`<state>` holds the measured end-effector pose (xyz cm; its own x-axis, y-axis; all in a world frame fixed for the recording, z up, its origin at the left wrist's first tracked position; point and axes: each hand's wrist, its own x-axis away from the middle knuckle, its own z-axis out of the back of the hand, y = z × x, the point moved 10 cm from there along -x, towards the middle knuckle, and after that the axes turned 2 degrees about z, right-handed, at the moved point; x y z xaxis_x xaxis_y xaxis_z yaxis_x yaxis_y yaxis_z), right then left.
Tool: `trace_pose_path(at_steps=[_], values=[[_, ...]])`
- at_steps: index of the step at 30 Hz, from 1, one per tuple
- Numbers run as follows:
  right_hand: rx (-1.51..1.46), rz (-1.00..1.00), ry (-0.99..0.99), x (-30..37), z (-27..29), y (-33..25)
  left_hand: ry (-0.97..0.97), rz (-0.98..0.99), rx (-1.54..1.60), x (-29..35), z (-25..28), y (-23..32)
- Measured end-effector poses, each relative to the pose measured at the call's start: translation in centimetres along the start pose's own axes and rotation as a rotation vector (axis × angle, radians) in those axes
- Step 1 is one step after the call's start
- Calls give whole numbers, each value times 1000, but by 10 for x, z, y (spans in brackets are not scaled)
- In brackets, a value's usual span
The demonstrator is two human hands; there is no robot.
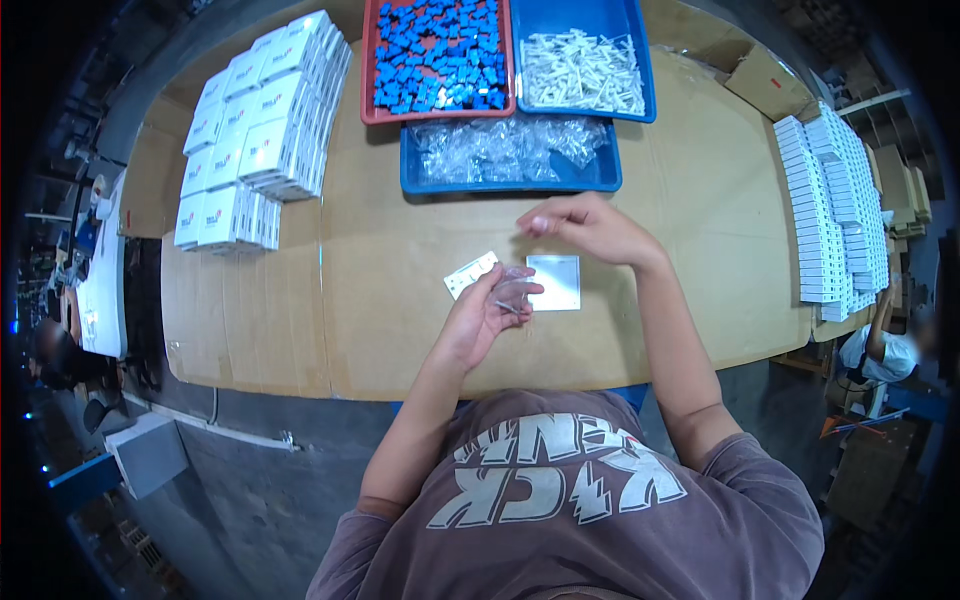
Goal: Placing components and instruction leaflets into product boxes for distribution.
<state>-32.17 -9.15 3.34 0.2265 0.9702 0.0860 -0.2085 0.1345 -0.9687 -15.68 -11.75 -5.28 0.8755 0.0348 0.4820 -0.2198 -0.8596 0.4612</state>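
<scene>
In my left hand (480,325), low over the middle of the table, a small clear plastic bag (513,292) sits between the thumb and the curled fingers. Something thin and pale shows at the bag's lower end, too small to name. A white printed card (468,273) shows just behind my left thumb; whether the hand touches it I cannot tell. Beside those fingers a flat white square (556,284), box or sheet, lies on the cardboard. Above it hovers my right hand (597,230), thumb and fingers bent together; what they pinch, if anything, is hidden.
Beyond my hands stands a blue tray (510,188) of clear bags. Behind it are a red tray (369,100) of blue pieces and another blue tray (648,85) of white pieces. White boxes (255,140) are stacked left, more white boxes (825,215) right. Other people sit at both sides.
</scene>
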Motion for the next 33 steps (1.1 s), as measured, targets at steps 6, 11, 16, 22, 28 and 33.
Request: trace_pose_path(at_steps=[6,11,16,22,28,33], values=[[476,86,666,-17,159,5,-39,-8,-40,3,1,-5],[697,-31,930,-42,255,5,-18,19,-46,8,-1,-11],[908,-48,956,-75,279,-1,0,23,-77,15,-4,-14],[866,28,1009,-72,288,16,-2,12,-56,20,-3,-15],[81,266,990,-42,250,11,2,-44,77,19,11,-6],[-200,84,707,9,115,-10,-43,-107,96,10,-12,25]])
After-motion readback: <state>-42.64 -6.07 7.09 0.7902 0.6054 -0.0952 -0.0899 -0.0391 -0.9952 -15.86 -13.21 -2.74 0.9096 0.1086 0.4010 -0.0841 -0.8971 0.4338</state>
